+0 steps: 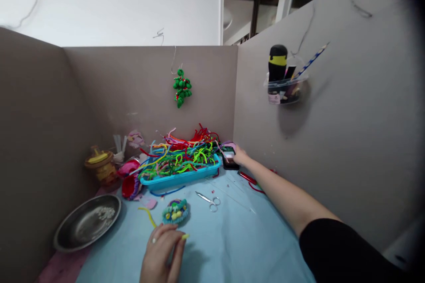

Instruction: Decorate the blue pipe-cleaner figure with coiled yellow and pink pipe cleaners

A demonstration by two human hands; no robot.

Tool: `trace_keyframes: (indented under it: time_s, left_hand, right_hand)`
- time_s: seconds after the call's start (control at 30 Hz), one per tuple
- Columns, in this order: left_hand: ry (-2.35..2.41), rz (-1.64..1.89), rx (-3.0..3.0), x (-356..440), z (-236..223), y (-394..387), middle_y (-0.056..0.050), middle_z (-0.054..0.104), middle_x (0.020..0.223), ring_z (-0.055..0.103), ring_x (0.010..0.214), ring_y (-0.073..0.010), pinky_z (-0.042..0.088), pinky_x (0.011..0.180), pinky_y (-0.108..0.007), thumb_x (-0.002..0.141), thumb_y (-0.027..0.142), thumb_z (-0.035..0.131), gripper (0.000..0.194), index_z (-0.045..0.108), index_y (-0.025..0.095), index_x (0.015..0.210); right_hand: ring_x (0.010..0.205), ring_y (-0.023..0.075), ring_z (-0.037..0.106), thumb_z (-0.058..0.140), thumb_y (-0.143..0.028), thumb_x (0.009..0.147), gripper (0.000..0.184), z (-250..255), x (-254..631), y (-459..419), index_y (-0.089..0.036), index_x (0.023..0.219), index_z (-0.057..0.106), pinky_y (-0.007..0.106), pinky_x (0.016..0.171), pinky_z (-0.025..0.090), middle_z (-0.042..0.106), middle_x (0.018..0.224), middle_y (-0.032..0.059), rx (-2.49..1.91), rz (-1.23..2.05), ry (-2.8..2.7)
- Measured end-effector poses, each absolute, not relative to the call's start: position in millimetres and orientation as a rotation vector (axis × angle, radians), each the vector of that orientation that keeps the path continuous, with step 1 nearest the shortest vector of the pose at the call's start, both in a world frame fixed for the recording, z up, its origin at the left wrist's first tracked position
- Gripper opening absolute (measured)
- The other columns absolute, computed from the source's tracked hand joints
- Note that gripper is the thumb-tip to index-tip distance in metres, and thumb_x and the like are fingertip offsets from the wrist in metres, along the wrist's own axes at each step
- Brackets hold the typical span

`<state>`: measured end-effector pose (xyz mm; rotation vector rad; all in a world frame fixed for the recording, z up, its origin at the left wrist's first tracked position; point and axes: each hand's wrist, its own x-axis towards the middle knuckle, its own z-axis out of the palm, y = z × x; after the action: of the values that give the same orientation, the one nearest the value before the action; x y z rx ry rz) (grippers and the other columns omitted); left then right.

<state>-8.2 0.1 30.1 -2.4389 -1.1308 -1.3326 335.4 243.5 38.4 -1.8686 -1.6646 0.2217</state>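
My left hand (162,252), with a ring on one finger, is closed in a pinch at the bottom of the view. A short yellow end of pipe cleaner (185,236) sticks out between thumb and fingertips. Behind the knuckles lies a yellow strand (148,215); whether it is the same piece is hidden. My right hand (241,157) reaches far forward to the right edge of a dark phone (229,159), and its fingers are too small and covered to read. A round fuzzy blue, purple and yellow piece (175,211) lies just beyond my left hand.
A blue tray (181,180) overflows with coloured pipe cleaners. Small scissors (209,201) and a red tool (247,177) lie on the blue cloth. At left are a metal dish (75,234) and an amber jar (104,170). A plastic cup (285,90) hangs on the right panel.
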Motion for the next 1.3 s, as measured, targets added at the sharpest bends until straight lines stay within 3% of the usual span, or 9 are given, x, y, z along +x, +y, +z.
trace_keyframes:
  time_s: [0.1,0.2,0.27,0.37,0.63,0.73,0.93,1.03,1.3]
  left_hand:
    - [-1.199,-1.325,-2.427,-2.9,29.3,-1.8,-0.004,0.067,0.078,0.061,0.084,-0.0189,0.049,0.079,-0.031,0.080,0.019,0.056,0.008,0.061,0.020,0.086]
    - [-1.212,-1.308,-2.467,1.6,25.2,-0.3,-0.004,0.068,0.079,0.062,0.081,-0.0180,0.048,0.080,-0.032,0.081,0.020,0.055,0.008,0.062,0.020,0.086]
    - [-1.208,-1.301,-2.493,2.7,22.2,2.1,-0.005,0.068,0.081,0.062,0.081,-0.0175,0.048,0.079,-0.031,0.082,0.022,0.054,0.011,0.063,0.020,0.087]
    - [-1.204,-1.302,-2.487,2.1,20.0,5.2,-0.005,0.069,0.081,0.063,0.079,-0.0172,0.049,0.077,-0.030,0.082,0.024,0.054,0.012,0.064,0.020,0.088]
    - [-1.279,-1.412,-2.455,-0.2,18.1,2.8,-0.006,0.070,0.084,0.064,0.080,-0.0181,0.051,0.074,-0.029,0.082,0.025,0.053,0.015,0.065,0.020,0.090]
    - [-1.417,-1.512,-2.421,2.5,17.9,2.5,-0.007,0.070,0.089,0.065,0.083,-0.0193,0.052,0.075,-0.030,0.081,0.028,0.054,0.018,0.066,0.019,0.092]
    - [-1.769,-1.803,-2.390,9.2,24.2,3.8,-0.006,0.070,0.083,0.065,0.070,-0.0174,0.052,0.066,-0.027,0.077,0.038,0.056,0.026,0.067,0.017,0.089]
    - [-1.889,-1.948,-2.378,10.0,24.5,4.2,-0.004,0.068,0.076,0.062,0.066,-0.0162,0.050,0.063,-0.026,0.077,0.039,0.056,0.028,0.066,0.016,0.088]
    - [-1.951,-2.181,-2.374,11.2,17.8,7.7,-0.002,0.062,0.069,0.057,0.066,-0.0155,0.047,0.064,-0.026,0.075,0.038,0.059,0.024,0.062,0.015,0.084]
  right_hand:
    - [0.098,0.0216,0.055,0.058,-0.017,0.072,0.043,44.8,327.9,219.8,-0.013,0.114,0.052,0.028,0.080,0.040,0.061,0.108,0.0124,-1.845,0.179,-1.777]
    - [0.087,0.0166,0.059,0.045,-0.016,0.080,0.023,37.9,305.8,178.6,-0.016,0.096,0.061,0.023,0.074,0.040,0.065,0.094,0.0062,-1.750,0.222,-2.021]
    - [0.085,0.0165,0.059,0.049,-0.016,0.078,0.018,29.4,286.6,149.7,-0.019,0.090,0.062,0.023,0.072,0.040,0.066,0.092,0.0041,-1.711,0.255,-2.170]
    - [0.095,0.0210,0.057,0.052,-0.013,0.075,0.025,19.9,261.5,122.7,-0.018,0.099,0.060,0.026,0.074,0.039,0.063,0.103,0.0091,-1.754,0.226,-2.224]
    - [0.092,0.0259,0.058,0.046,0.000,0.074,0.033,29.1,251.3,120.4,-0.010,0.104,0.054,0.032,0.075,0.040,0.060,0.101,0.0189,-1.892,0.242,-2.189]
    - [0.089,0.0198,0.057,0.046,-0.003,0.077,0.031,41.6,245.8,100.9,-0.014,0.104,0.054,0.028,0.075,0.040,0.056,0.105,0.0133,-1.737,0.301,-2.181]
    - [0.082,0.0133,0.054,0.047,-0.015,0.084,0.015,63.6,191.5,42.8,-0.019,0.092,0.060,0.023,0.072,0.041,0.059,0.086,0.0010,-0.909,0.661,-2.051]
    - [0.079,0.0135,0.053,0.052,-0.015,0.081,0.011,57.0,170.6,31.5,-0.018,0.082,0.063,0.024,0.069,0.041,0.058,0.080,0.0010,-0.874,0.718,-1.951]
    - [0.072,0.0135,0.055,0.057,-0.010,0.073,0.011,27.2,166.1,31.0,-0.017,0.076,0.064,0.024,0.065,0.043,0.059,0.074,0.0007,-0.817,0.725,-1.744]
